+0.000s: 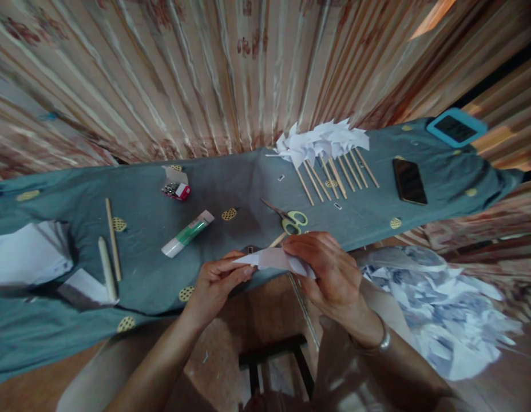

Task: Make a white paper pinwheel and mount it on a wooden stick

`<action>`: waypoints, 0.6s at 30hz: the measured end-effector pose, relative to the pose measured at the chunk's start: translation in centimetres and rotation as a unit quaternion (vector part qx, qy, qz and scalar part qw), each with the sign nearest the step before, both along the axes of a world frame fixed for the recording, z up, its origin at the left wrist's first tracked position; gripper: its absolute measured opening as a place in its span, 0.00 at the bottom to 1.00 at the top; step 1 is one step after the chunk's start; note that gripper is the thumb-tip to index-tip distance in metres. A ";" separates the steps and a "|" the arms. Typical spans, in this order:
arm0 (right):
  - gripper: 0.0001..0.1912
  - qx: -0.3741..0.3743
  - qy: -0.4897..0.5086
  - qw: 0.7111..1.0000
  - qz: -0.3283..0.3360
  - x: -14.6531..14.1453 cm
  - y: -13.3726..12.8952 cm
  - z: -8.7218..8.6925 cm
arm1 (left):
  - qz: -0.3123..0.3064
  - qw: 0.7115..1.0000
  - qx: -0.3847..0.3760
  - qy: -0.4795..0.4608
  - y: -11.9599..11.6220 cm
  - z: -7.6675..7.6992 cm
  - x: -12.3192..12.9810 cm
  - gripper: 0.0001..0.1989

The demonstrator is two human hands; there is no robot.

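A folded piece of white paper (274, 258) is held between both hands just over the front edge of the cloth-covered table. My left hand (222, 277) pinches its left tip between thumb and fingers. My right hand (328, 269), with a bracelet at the wrist, is closed on its right end. Just beyond the paper lie green-handled scissors (293, 222), and a thin stick (277, 239) shows partly behind the paper. Farther back, several white paper pinwheels (325, 143) on wooden sticks lie in a row.
On the left are a paper stack (31, 254), a wooden stick (113, 239) and a pale thicker rod (106, 269). A glue stick (188, 233) and small open box (176, 189) lie mid-left. A phone (409, 181) and blue-framed device (456, 127) are right; paper-filled plastic (446, 315) sits below.
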State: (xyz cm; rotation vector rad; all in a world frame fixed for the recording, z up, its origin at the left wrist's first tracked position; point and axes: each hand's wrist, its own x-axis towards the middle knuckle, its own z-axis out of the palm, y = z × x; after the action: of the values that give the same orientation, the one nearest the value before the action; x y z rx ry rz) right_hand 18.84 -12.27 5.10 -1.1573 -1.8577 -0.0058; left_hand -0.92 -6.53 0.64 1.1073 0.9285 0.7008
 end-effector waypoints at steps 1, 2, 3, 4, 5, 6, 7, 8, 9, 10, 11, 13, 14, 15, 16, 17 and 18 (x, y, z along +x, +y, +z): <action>0.16 -0.001 0.001 1.000 -0.001 0.0 0.0 0.0 | 0.000 1.000 -0.001 0.000 0.0 -0.1 -0.1 0.10; 0.16 0.000 0.002 1.000 -0.002 0.0 0.0 0.0 | 0.002 1.000 -0.002 -0.001 -0.1 -0.3 -0.1 0.10; 0.16 0.000 0.002 1.000 -0.002 0.0 0.0 0.0 | 0.004 1.000 -0.001 -0.002 -0.1 -0.4 -0.1 0.10; 0.16 0.001 0.002 1.000 -0.003 0.0 0.0 0.0 | 0.005 1.000 0.000 -0.002 -0.1 -0.4 -0.2 0.10; 0.15 0.001 0.001 1.000 -0.002 0.0 0.0 0.0 | 0.004 1.000 0.001 -0.001 -0.1 -0.5 -0.2 0.10; 0.15 -0.001 0.000 1.000 -0.001 0.0 0.0 0.0 | 0.000 1.000 0.003 0.003 0.0 -0.4 -0.2 0.10; 0.15 -0.003 -0.002 1.000 -0.001 -0.1 0.1 0.0 | -0.003 1.000 0.006 0.006 0.0 -0.4 -0.3 0.10; 0.14 -0.005 -0.003 1.000 -0.002 -0.1 0.1 0.0 | -0.006 1.000 0.009 0.009 0.0 -0.3 -0.3 0.10; 0.14 -0.007 -0.005 1.000 -0.004 -0.1 0.1 -0.1 | -0.008 1.000 0.012 0.009 0.0 -0.3 -0.3 0.10; 0.14 -0.008 -0.006 1.000 -0.007 -0.1 0.1 -0.1 | -0.008 1.000 0.015 0.008 0.0 -0.3 -0.3 0.10; 0.14 -0.009 -0.007 1.000 -0.010 -0.1 0.2 -0.1 | -0.008 1.000 0.017 0.006 0.0 -0.3 -0.3 0.09; 0.14 -0.010 -0.001 1.000 -0.013 0.0 0.2 -0.2 | -0.010 1.000 0.021 0.004 0.0 -0.3 -0.3 0.09; 0.15 -0.013 0.006 1.000 -0.011 0.0 0.2 -0.3 | -0.012 1.000 0.023 0.006 0.0 -0.3 -0.3 0.10; 0.15 -0.020 0.014 1.000 -0.010 0.0 0.2 -0.3 | -0.012 1.000 0.024 0.008 0.0 -0.3 -0.3 0.10; 0.15 -0.027 0.025 0.999 -0.011 0.0 0.2 -0.3 | -0.010 1.000 0.026 0.011 0.0 -0.3 -0.3 0.10; 0.14 -0.040 0.038 0.998 -0.013 0.0 0.2 -0.4 | -0.008 0.999 0.029 0.012 0.0 -0.3 -0.2 0.10; 0.12 -0.059 0.053 0.997 -0.018 0.0 0.2 -0.3 | -0.005 0.999 0.032 0.014 0.1 -0.2 -0.2 0.10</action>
State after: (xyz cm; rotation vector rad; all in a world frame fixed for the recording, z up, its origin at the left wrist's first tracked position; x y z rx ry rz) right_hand 18.82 -12.11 4.76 -1.2485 -1.7635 0.1444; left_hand -1.12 -6.48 0.42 1.1808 0.9296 0.7117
